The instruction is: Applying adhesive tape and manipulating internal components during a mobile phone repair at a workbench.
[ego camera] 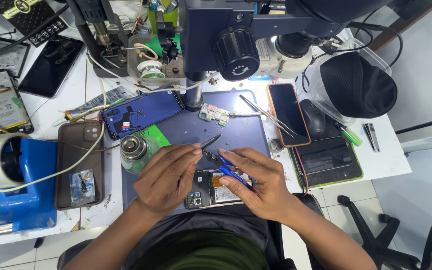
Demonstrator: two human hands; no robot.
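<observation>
The opened phone (pixel 211 189) lies flat on the dark mat (pixel 236 130), at the near edge of the surface (pixel 391 150), right under both hands. Its back is off, so the small parts inside show. Those parts look thin and easy to break, so I think it wants a soft touch. The phone itself looks light and stiff. Its smooth sides could slip, so the best place to hold it is by the long edges, not the bare inside.

The left hand (pixel 168 177) is curled, with thumb and fingers pinched on a thin dark pair of tweezers (pixel 211 141). The tips point up and to the far right. The tweezers look stiff, light and sharp, so they are best held near the middle.

The right hand (pixel 256 182) is closed around small cutters with blue handles (pixel 228 171). The dark nose of the cutters sits between the two hands, just above the phone. The handles look like the safe place to grip.

Farther away on the mat lies a small green circuit board (pixel 214 114), with another pair of tweezers (pixel 268 115) to its right. A blue phone (pixel 142 114) lies to the far left, and a phone with a dark screen (pixel 288 114) lies to the right. A big microscope (pixel 236 45) hangs over the far side.
</observation>
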